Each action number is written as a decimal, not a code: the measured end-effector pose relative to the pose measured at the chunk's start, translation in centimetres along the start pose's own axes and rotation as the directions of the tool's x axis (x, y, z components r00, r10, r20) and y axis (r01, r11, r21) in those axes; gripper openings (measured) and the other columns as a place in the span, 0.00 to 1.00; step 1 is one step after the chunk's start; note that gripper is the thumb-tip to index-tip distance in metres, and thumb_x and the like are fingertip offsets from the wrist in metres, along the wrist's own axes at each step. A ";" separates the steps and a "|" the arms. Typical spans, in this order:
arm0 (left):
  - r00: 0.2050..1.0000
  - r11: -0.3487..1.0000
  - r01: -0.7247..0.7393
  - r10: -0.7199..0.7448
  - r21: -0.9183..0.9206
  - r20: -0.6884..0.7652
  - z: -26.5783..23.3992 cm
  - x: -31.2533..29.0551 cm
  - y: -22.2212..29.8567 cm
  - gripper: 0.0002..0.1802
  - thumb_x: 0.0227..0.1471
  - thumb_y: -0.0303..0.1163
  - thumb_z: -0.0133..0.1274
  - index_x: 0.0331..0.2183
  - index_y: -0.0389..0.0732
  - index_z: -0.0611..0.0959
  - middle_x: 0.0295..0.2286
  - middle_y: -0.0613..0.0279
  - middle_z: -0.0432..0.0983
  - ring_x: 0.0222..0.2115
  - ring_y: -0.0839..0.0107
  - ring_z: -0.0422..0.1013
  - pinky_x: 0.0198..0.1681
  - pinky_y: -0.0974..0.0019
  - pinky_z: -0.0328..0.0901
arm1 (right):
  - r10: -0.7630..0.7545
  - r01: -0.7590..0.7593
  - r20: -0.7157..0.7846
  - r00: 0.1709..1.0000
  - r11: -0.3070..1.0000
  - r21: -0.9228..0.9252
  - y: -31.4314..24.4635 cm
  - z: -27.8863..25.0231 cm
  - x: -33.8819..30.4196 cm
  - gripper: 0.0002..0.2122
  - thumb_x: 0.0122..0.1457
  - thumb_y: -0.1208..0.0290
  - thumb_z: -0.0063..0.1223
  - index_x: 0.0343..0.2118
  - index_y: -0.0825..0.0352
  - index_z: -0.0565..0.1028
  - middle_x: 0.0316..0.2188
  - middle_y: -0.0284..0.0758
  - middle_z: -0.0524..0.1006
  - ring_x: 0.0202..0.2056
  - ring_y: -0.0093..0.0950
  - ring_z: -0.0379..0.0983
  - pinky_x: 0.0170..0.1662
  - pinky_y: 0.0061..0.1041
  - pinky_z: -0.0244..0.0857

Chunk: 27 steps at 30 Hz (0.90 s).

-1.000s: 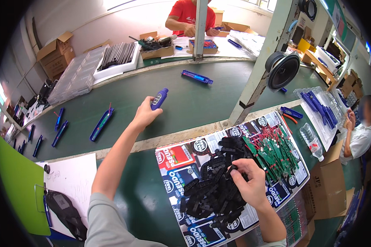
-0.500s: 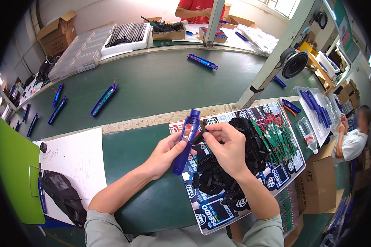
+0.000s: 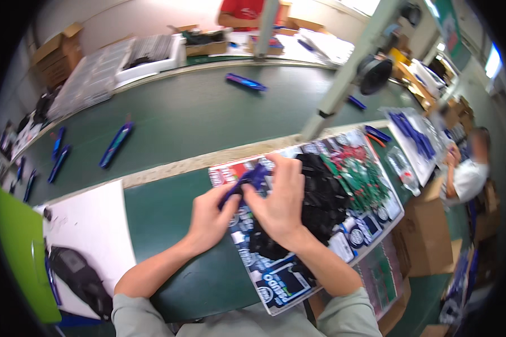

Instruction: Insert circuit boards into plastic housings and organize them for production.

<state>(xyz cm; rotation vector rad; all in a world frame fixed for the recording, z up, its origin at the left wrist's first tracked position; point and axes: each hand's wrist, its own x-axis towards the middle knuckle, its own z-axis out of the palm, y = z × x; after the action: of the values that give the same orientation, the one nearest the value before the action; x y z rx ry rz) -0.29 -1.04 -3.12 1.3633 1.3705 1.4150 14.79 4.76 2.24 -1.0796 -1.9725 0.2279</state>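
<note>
The left hand (image 3: 211, 218) grips a tilted blue casing (image 3: 255, 176) over the bench (image 3: 163, 216); the right hand (image 3: 280, 209) clamps its upper end, toward one o'clock. Blur hides any smaller part between them. Black pieces (image 3: 321, 194) lie heaped at three o'clock, green circuit boards (image 3: 358, 182) beyond.

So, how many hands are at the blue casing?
2: the left hand at its lower-left end, the right hand on its right side. They partly cover the blue casing; no hand seems hidden.
</note>
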 end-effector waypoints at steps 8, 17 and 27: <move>0.972 0.944 -0.231 0.237 0.236 0.006 0.7 -0.2 0.6 0.12 0.56 0.19 0.55 0.44 0.30 0.81 0.28 0.57 0.79 0.25 0.75 0.74 0.29 0.69 0.69 | 0.079 -0.168 0.239 0.968 0.910 0.380 3.6 -1.3 -0.3 0.23 0.51 0.73 0.67 0.50 0.69 0.74 0.36 0.35 0.74 0.36 0.24 0.73 0.39 0.25 0.69; 0.987 0.980 0.114 -0.093 -0.161 0.132 0.8 0.3 0.8 0.14 0.62 0.20 0.48 0.49 0.30 0.78 0.34 0.63 0.78 0.25 0.81 0.71 0.29 0.75 0.68 | 0.151 -0.063 0.164 0.975 0.893 -0.445 18.8 -13.0 1.3 0.06 0.57 0.74 0.59 0.34 0.69 0.80 0.31 0.42 0.78 0.35 0.42 0.78 0.40 0.37 0.71; 0.986 0.977 0.112 -0.086 -0.182 0.145 0.3 -0.2 0.3 0.14 0.63 0.21 0.48 0.49 0.31 0.78 0.32 0.64 0.77 0.25 0.81 0.72 0.28 0.75 0.67 | 0.062 0.081 0.239 0.969 0.834 -0.545 18.4 -13.3 0.5 0.04 0.56 0.73 0.57 0.31 0.67 0.77 0.32 0.41 0.77 0.37 0.42 0.76 0.44 0.41 0.66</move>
<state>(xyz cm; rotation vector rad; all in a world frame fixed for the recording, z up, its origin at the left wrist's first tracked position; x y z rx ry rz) 0.14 -1.26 -2.91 1.2267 1.1678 1.3243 35.76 13.33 1.33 -1.4602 -2.3444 -0.2508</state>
